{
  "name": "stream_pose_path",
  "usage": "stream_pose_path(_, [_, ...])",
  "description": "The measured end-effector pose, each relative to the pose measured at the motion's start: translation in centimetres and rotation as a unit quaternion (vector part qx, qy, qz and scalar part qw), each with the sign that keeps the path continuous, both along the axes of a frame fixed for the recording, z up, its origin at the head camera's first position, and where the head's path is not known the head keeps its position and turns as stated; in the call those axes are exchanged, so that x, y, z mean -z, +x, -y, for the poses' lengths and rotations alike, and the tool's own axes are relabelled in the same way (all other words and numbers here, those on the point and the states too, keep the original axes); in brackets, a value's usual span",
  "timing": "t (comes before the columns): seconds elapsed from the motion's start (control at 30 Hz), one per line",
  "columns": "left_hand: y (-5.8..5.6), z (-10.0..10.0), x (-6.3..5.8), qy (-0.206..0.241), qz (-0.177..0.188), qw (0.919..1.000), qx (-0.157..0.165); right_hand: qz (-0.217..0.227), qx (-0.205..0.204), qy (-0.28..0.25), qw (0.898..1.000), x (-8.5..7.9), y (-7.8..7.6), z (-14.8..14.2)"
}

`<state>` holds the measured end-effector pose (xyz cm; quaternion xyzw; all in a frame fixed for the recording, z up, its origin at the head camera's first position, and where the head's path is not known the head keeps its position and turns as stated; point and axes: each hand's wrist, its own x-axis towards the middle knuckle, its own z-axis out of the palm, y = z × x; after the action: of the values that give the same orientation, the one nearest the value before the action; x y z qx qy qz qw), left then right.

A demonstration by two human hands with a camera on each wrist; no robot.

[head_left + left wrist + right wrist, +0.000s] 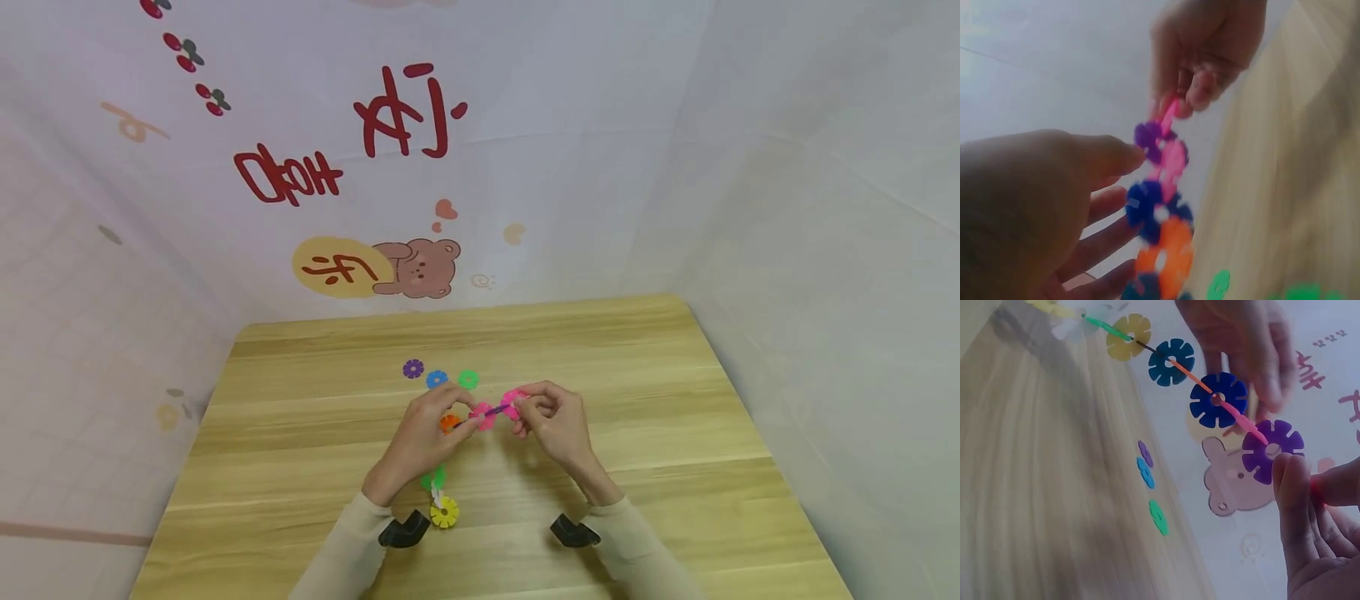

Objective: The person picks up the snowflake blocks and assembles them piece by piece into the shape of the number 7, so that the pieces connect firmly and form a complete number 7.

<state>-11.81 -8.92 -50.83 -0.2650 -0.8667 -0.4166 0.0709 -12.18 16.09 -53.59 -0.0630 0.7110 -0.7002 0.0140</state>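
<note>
A chain of slotted plastic interlocking discs [1218,400] runs between the two hands, its colours including yellow, white, green, teal, orange, blue, pink and purple. My right hand [553,421] pinches the pink disc [514,403] at its far end, between thumb and forefinger; the purple disc [1272,452] joins that one to another pink disc [482,416]. My left hand [429,427] grips the chain around this second pink disc, thumb tip close to the purple one. In the left wrist view the blue disc [1147,209] and orange disc [1169,255] trail below, in front of the left fingers.
Loose purple [413,368], blue [437,380] and green discs [468,380] lie on the wooden table [600,342] beyond the hands. The yellow disc [444,512] at the chain's near end is beside the left wrist. Printed white cloth [570,208] walls surround the table.
</note>
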Motion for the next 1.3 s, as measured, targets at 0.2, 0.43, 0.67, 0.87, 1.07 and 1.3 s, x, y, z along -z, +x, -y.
stream_pose_path(0.2, [-0.1, -0.8, -0.4, 0.01, 0.009, 0.9999, -0.002, -0.015, -0.018, -0.008, 1.0, 0.2, 0.2, 1.3])
stream_pose_path(0.43, [0.0, -0.8, -0.3, 0.021, 0.022, 0.9995, -0.01, -0.024, -0.025, -0.012, 0.999, 0.4, 0.2, 2.2])
stream_pose_path(0.67, [0.1, -0.2, 0.5, 0.03, 0.017, 0.9993, -0.012, -0.014, -0.034, -0.015, 0.999, 0.4, 0.4, 2.8])
stream_pose_path(0.87, [0.3, 0.8, 1.0, 0.046, 0.02, 0.9987, -0.011, -0.03, -0.068, 0.006, 0.997, 0.6, 0.1, 2.5])
stream_pose_path(1.07, [0.5, 2.5, 1.2, 0.062, 0.027, 0.9975, -0.024, -0.069, -0.052, 0.046, 0.995, 1.5, -1.6, 1.3])
stream_pose_path(1.3, [0.8, 4.6, 1.4, 0.056, 0.032, 0.9958, -0.065, -0.106, -0.032, 0.167, 0.98, 2.5, -3.9, 0.8])
